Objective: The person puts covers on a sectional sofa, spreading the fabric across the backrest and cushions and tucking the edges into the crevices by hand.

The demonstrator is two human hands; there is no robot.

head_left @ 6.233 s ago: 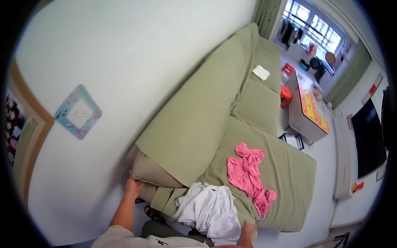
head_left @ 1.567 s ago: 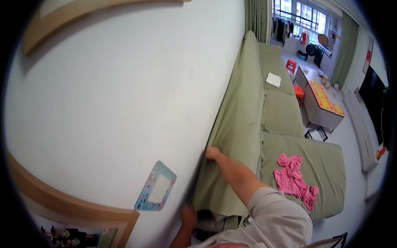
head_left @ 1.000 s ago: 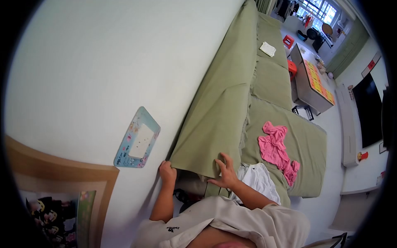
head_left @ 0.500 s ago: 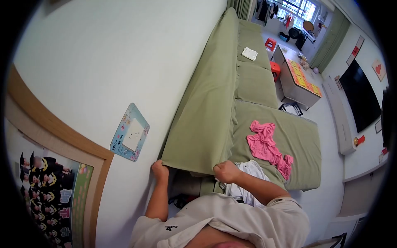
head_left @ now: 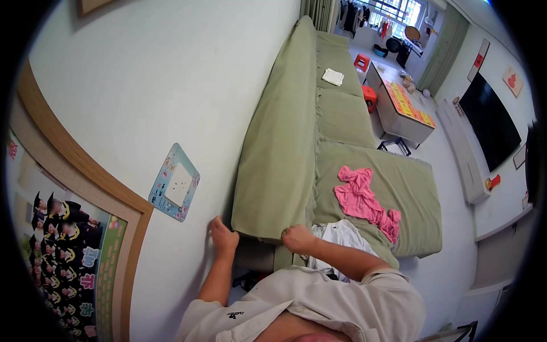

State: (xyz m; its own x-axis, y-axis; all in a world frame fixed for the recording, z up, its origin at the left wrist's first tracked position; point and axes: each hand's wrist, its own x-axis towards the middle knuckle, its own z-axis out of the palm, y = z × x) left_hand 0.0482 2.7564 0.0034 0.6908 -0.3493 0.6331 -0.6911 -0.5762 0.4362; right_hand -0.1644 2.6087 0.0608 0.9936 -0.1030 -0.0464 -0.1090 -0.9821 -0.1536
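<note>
A green sofa cover [head_left: 273, 148] drapes over the long backrest against the wall, its near edge hanging at the sofa's end. At that edge's inner corner, my right hand [head_left: 297, 239] is closed on the cloth. My left hand [head_left: 224, 236] is at the outer corner, close to the wall, with the thumb side against the cloth and the fingers bent; part of its grip is hidden. Below the edge, the sofa's darker end [head_left: 254, 255] shows between my arms. White cloth [head_left: 342, 242] lies bunched beside my right forearm, and a pink garment [head_left: 364, 196] lies crumpled on the seat.
A wall switch plate [head_left: 175, 182] with a blue surround and a wood-framed group photo [head_left: 68, 256] are on my left. Beyond the seat stand a coffee table [head_left: 393, 117], red stools [head_left: 369, 98] and a black basket [head_left: 394, 147]. A television [head_left: 490, 122] hangs on the right.
The cover's near edge has drawn in from the left and looks narrower and rounder. My right hand has shifted slightly left with it, and my left hand's fingers now point up more.
</note>
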